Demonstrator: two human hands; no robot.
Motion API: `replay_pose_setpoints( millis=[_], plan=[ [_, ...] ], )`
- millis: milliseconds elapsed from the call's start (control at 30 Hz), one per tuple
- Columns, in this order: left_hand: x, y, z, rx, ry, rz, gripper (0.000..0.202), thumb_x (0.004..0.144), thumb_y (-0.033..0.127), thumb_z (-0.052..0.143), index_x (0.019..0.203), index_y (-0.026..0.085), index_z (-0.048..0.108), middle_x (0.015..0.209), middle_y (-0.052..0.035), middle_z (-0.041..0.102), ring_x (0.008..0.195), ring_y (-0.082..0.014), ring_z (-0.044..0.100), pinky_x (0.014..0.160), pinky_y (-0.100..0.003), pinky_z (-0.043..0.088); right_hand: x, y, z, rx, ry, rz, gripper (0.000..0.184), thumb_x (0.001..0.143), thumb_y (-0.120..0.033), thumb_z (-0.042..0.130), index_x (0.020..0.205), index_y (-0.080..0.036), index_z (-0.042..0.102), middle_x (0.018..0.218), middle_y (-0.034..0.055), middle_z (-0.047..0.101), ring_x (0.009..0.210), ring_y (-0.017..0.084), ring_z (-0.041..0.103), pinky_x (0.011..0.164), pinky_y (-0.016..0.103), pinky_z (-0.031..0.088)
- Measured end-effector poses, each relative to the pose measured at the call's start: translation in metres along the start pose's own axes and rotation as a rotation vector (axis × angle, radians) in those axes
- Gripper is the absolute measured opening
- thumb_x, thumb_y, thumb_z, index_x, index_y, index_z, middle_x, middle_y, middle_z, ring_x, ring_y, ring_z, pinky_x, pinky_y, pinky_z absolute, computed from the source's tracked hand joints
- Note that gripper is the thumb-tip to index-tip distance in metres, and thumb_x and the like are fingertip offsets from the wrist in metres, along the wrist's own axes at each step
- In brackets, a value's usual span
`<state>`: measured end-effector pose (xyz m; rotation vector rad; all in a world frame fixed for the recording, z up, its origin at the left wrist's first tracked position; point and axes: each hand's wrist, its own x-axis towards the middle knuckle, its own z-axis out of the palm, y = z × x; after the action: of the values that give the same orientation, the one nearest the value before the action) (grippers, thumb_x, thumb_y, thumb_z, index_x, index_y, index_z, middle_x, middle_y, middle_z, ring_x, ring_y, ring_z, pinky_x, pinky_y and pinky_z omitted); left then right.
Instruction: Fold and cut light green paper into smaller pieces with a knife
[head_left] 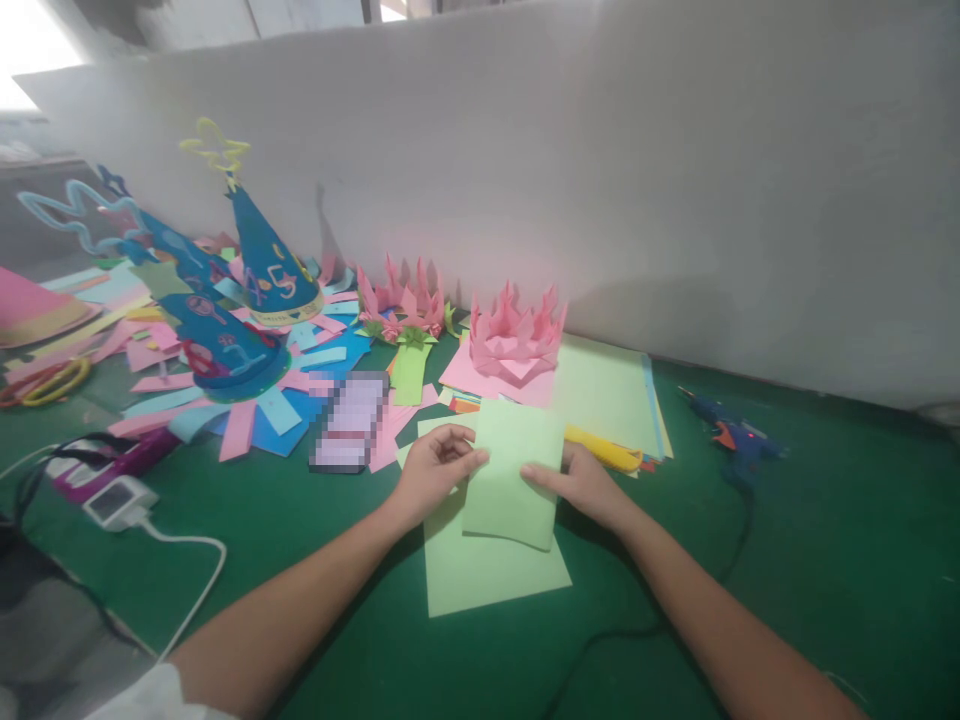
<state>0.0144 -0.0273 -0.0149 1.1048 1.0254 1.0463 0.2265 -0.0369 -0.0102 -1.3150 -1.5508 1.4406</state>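
A light green paper sheet (pixel 512 470) is lifted off the table between both hands, its lower edge curling. My left hand (pixel 437 465) pinches its left edge with closed fingers. My right hand (pixel 581 480) grips its right edge, fingers lying on the sheet. A second light green sheet (pixel 487 575) lies flat on the green table (pixel 825 560) under them.
Pink paper lotus flowers (pixel 516 335) (pixel 401 305) stand behind the hands on coloured sheets (pixel 607 395). Blue party hats (pixel 266 260) and paper strips fill the left. A blue glue gun (pixel 731 438) lies at right, its cable trailing forward. A phone (pixel 349 420) and a white charger (pixel 120 500) are at left.
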Motion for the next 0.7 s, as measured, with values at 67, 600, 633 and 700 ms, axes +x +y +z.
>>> replay_pose_setpoints(
  millis=[67, 600, 633, 700],
  plan=[
    [0.0001, 0.0000, 0.0000, -0.001, 0.002, -0.001, 0.043, 0.058, 0.042, 0.080, 0.081, 0.014, 0.058, 0.055, 0.0057, 0.055, 0.046, -0.0051, 0.047, 0.046, -0.017, 0.037, -0.0001, -0.0005, -0.0001, -0.001, 0.000, -0.001, 0.053, 0.068, -0.052, 0.069, 0.106, -0.015, 0.066, 0.102, 0.0098, 0.071, 0.092, 0.029, 0.066, 0.079, 0.042, 0.054],
    [0.0000, -0.0018, 0.0009, 0.001, 0.028, 0.025, 0.042, 0.056, 0.042, 0.081, 0.078, 0.014, 0.058, 0.062, 0.0041, 0.055, 0.054, -0.0060, 0.050, 0.050, -0.018, 0.040, -0.0001, -0.0017, 0.0012, -0.020, 0.007, -0.004, 0.049, 0.069, -0.052, 0.068, 0.102, -0.016, 0.067, 0.103, 0.0090, 0.071, 0.091, 0.028, 0.067, 0.078, 0.043, 0.054],
    [0.0002, -0.0024, 0.0006, 0.003, 0.026, 0.032, 0.041, 0.057, 0.041, 0.081, 0.078, 0.014, 0.058, 0.062, 0.0043, 0.055, 0.054, -0.0059, 0.050, 0.050, -0.018, 0.040, 0.0000, -0.0013, 0.0012, -0.019, 0.005, -0.005, 0.050, 0.069, -0.052, 0.068, 0.103, -0.016, 0.067, 0.103, 0.0090, 0.071, 0.091, 0.029, 0.066, 0.078, 0.043, 0.054],
    [0.0005, -0.0038, -0.0002, 0.013, 0.018, 0.050, 0.039, 0.059, 0.039, 0.080, 0.079, 0.014, 0.057, 0.062, 0.0043, 0.055, 0.055, -0.0058, 0.050, 0.052, -0.018, 0.041, 0.0002, -0.0009, 0.0012, -0.017, -0.002, -0.005, 0.052, 0.069, -0.052, 0.067, 0.105, -0.015, 0.066, 0.105, 0.0093, 0.070, 0.092, 0.028, 0.066, 0.079, 0.043, 0.054]
  ],
)
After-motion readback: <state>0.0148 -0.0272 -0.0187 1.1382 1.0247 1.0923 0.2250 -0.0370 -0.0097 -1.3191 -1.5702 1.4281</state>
